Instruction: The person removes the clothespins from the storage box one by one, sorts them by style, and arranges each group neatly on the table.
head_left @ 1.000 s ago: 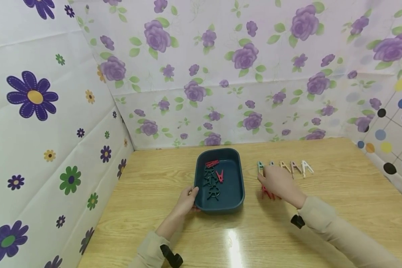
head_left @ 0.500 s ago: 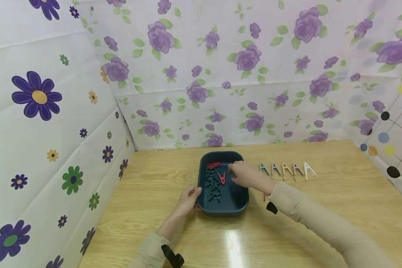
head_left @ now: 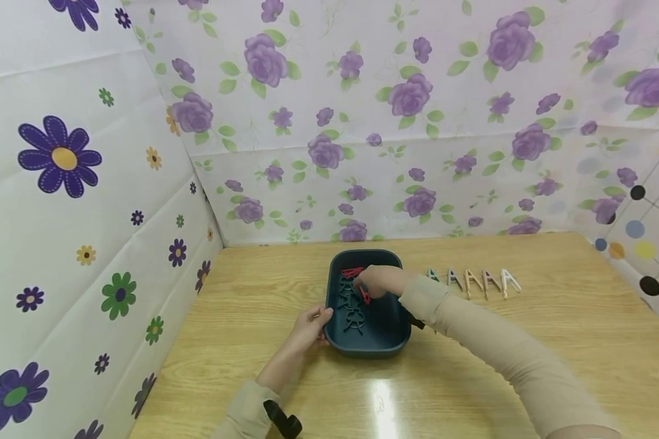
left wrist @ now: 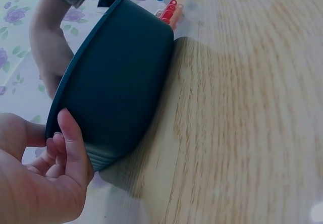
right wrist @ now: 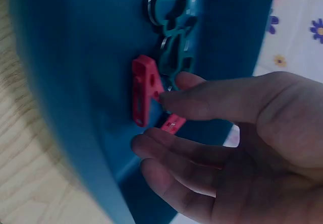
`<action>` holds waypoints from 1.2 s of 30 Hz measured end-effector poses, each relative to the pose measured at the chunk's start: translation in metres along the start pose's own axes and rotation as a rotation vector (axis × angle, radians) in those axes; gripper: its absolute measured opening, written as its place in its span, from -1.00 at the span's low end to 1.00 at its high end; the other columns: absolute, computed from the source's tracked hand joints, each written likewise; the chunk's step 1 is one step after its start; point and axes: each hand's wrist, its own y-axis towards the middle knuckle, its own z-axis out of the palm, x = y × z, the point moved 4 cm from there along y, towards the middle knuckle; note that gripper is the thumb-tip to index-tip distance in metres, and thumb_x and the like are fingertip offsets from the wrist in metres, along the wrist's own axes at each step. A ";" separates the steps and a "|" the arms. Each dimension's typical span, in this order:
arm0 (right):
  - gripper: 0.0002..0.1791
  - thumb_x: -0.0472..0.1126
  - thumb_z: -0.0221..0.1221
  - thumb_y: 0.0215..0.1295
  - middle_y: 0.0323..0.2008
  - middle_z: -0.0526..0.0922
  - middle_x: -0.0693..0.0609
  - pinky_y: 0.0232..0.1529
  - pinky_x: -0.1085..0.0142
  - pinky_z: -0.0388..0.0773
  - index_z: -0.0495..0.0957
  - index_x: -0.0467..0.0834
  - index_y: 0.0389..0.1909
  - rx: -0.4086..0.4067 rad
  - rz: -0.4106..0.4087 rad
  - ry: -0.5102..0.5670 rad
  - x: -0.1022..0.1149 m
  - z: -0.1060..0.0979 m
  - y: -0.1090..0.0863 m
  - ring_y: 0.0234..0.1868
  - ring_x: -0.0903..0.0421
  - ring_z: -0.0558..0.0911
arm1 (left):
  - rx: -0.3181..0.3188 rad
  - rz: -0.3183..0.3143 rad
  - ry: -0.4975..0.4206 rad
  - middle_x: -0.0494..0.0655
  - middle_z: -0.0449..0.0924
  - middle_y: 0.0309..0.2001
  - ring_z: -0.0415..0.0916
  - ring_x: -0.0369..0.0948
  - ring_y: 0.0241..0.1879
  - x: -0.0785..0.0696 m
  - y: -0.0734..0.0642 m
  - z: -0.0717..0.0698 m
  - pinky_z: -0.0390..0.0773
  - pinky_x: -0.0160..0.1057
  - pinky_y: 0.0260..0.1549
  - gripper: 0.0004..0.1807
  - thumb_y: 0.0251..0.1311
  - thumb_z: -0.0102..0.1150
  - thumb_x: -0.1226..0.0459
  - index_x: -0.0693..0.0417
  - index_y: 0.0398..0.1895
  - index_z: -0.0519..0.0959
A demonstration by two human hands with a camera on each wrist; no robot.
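Observation:
My left hand grips the left side of a dark blue-green plastic tray, its thumb at the rim and fingers against the outer wall. Inside the tray reaches my right hand, thumb and fingers parted, with no object visible in its grasp. Its thumb tip is right at a red clothespin lying on the tray floor. A second red clothespin lies near the far end, partly behind the fingers in the right wrist view. Several green clips with round openings form a column along the tray's left side.
To the right of the tray stands a row of clothespins in mixed colours, among them a white clothespin. Red and orange clothespins show beyond the tray in the left wrist view. Flowered cloth walls the wooden table.
My right hand has moved left from the red clothespins on the table into the tray, down to the red clothespin there. My left hand keeps its grip on the tray.

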 end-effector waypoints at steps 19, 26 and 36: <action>-0.93 -0.33 0.21 0.26 -0.32 0.57 -0.01 -0.38 0.25 0.52 0.59 -0.10 -0.30 -0.048 0.140 -0.136 0.004 0.010 0.041 -0.44 0.11 0.42 | 0.013 0.003 0.005 -0.19 0.28 -0.69 0.37 -0.27 -0.66 -0.003 -0.002 -0.002 0.53 -0.32 -0.54 -0.68 0.41 0.02 0.12 -0.04 -0.53 0.32; -0.80 -0.21 0.18 0.34 -0.09 0.64 -0.03 -0.14 0.13 0.64 0.61 -0.03 -0.05 -0.134 0.183 -0.198 0.008 0.010 0.035 -0.24 0.07 0.60 | 0.037 -0.016 -0.005 -0.18 0.28 -0.68 0.36 -0.27 -0.66 -0.006 -0.004 0.001 0.53 -0.31 -0.53 -0.68 0.43 -0.01 0.16 -0.01 -0.53 0.32; -0.75 -0.10 0.13 0.38 -0.18 0.64 -0.01 -0.50 0.25 0.53 0.61 -0.02 0.01 -0.180 0.203 -0.325 0.018 -0.010 0.011 -0.47 0.13 0.52 | 0.046 -0.012 -0.027 -0.18 0.26 -0.67 0.32 -0.31 -0.65 -0.030 -0.027 0.004 0.52 -0.33 -0.52 -0.68 0.42 0.00 0.20 0.02 -0.55 0.31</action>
